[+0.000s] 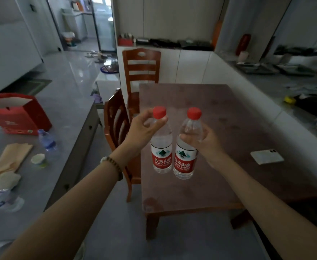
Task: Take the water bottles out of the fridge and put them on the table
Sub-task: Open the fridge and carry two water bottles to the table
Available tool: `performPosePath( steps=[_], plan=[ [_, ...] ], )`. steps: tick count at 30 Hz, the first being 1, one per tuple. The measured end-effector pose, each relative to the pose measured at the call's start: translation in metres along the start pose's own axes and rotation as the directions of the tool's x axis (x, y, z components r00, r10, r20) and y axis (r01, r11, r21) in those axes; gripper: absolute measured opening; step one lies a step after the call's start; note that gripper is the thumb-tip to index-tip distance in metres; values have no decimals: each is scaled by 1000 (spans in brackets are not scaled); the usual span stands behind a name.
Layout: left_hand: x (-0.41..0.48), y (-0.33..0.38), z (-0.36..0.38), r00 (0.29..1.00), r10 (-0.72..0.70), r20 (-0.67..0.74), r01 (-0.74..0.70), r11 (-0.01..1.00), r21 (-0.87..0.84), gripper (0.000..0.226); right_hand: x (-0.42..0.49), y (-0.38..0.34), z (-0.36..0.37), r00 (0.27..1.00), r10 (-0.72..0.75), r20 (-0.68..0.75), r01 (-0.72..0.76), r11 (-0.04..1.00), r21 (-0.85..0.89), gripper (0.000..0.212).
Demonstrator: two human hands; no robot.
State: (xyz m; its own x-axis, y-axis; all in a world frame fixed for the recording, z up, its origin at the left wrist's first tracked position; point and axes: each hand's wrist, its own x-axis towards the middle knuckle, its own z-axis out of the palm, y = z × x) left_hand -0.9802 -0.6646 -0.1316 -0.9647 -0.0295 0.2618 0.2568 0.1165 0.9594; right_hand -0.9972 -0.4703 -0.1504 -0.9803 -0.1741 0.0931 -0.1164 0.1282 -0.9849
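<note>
I hold two clear water bottles with red caps and red labels, upright and side by side, over the near left part of the dark wooden table (219,113). My left hand (144,130) grips the left bottle (161,156) just under its cap. My right hand (202,141) is wrapped around the shoulder of the right bottle (184,162). I cannot tell whether the bottle bases touch the tabletop. No fridge is in view.
A white phone (266,156) lies on the table's right side. Two wooden chairs (140,72) stand at its left and far edge. On the grey counter at left are a red bag (18,113), a small blue bottle (47,139) and a paper cup (38,159).
</note>
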Motion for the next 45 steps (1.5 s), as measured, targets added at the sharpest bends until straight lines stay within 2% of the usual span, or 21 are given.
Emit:
performPosePath(
  steps=[4,9,13,23,32,38,45],
  plan=[
    [33,-44,3,996,-61,60,63,998,-26,16,38,39,8,997,62,43,-62,998,3,60],
    [58,-88,10,993,-98,72,102,994,-50,17,79,76,6,982,123,140,-125,992,2,62],
    [68,-116,18,991,-121,48,123,992,-30,16,99,94,0,963,157,219,-156,987,-24,54],
    [75,-155,31,997,-76,9,76,996,36,21,120,129,-11,934,188,303,-190,982,-23,52],
    [69,-155,33,1000,-23,-1,23,996,88,14,128,127,-21,843,247,479,-234,968,-88,60],
    [66,-151,33,999,-46,10,44,986,159,13,122,133,-23,888,296,351,-239,951,-197,84],
    [58,-146,33,995,-97,16,93,981,170,11,114,128,-25,913,270,306,-212,954,-210,72]
  ],
)
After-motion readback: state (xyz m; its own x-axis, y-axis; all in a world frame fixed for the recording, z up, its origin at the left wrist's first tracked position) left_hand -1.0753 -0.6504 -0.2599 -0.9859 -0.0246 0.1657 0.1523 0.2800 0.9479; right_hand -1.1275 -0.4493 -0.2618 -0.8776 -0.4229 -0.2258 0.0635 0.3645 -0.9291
